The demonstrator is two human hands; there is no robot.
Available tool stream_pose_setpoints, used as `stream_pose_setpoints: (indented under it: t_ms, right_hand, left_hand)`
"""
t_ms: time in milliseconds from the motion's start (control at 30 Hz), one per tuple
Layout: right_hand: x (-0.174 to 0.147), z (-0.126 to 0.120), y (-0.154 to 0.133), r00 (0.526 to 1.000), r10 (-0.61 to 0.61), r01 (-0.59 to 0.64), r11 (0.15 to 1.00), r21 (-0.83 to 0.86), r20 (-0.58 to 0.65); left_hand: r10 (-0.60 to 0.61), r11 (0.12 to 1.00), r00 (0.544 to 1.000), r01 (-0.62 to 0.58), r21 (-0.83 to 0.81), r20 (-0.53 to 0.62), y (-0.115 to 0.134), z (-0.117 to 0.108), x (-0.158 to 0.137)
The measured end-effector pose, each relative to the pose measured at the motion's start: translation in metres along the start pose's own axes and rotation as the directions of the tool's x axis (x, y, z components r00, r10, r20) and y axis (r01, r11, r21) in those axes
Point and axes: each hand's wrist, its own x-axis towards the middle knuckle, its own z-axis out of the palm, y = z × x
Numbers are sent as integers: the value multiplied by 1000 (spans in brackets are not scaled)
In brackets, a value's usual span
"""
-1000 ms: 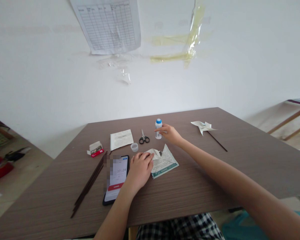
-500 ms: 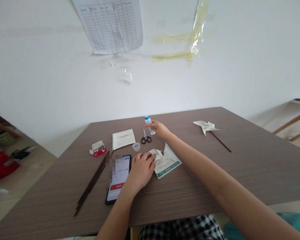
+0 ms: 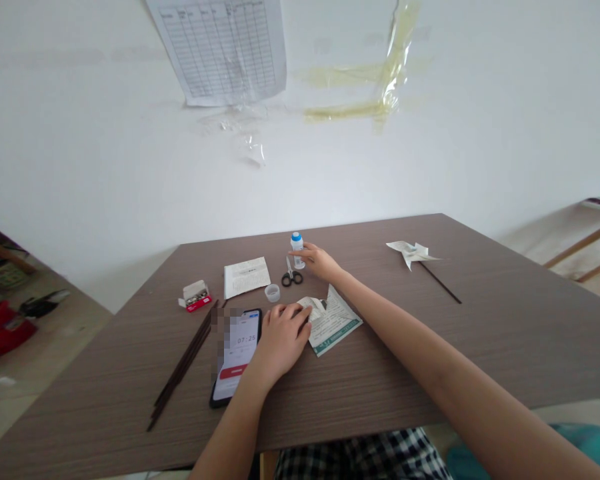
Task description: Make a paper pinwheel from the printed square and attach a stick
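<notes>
At left, a bundle of dark sticks [image 3: 183, 370] lies beside a phone [image 3: 237, 360], with a small red-and-white box [image 3: 197, 297] just beyond. Farther right are a stack of printed paper [image 3: 247, 277] and a clear cup [image 3: 273, 293]. The left hand [image 3: 284, 340] bears down on the folded left part of a printed sheet [image 3: 336, 327], near the table's middle. Good steadying here calls for light, even pressure close to the fold, so that the sheet neither slides nor creases. Its fingers are bent and close together, touching the paper; whether they also pinch an edge cannot be told. Beyond the cup are scissors [image 3: 292, 277] and, just past them, a blue-topped bottle [image 3: 297, 245], upright. It is best handled with its base level and clear of the blades. The right hand [image 3: 321, 261] reaches it from the right, one finger extended across its front; the thumb is hidden, so the firmness of the hold cannot be told. At far right lies a paper pinwheel [image 3: 410, 253] on a stick.
</notes>
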Motion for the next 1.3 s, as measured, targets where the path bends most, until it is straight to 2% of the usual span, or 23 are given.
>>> stream_pose_setpoints:
  t_ms: [167, 333, 533, 733, 900, 1100, 1300]
  right_hand:
    - [-1, -7, 5, 1000, -22, 21, 999, 24, 18]
    - [-19, -23, 11, 1000, -7, 7, 999, 53, -3]
    - [-73, -54, 10, 990, -143, 142, 989, -34, -18]
    - [-139, -82, -17, 951, -275, 292, 950, -116, 139]
    - [-173, -86, -46, 904, -363, 386, 920, -71, 224]
    - [-185, -75, -64, 923, -307, 335, 938, -91, 232]
    - [-189, -65, -70, 963, -175, 213, 960, -181, 206]
  left_hand:
    - [-2, 1000, 999, 2, -18, -34, -2, 5, 0]
    - [-2, 1000, 999, 2, -6, -41, -3, 6, 0]
    - [-9, 1000, 999, 9, 3, -33, 0, 4, 1]
    - [-62, 996, 997, 64, 57, -47, 8, -3, -2]
    - [-79, 994, 996, 83, 69, -50, 13, -7, -2]
    - [-76, 996, 995, 79, 41, -70, 14, -5, 0]
    - [-45, 999, 990, 49, 23, -136, 7, 6, 1]
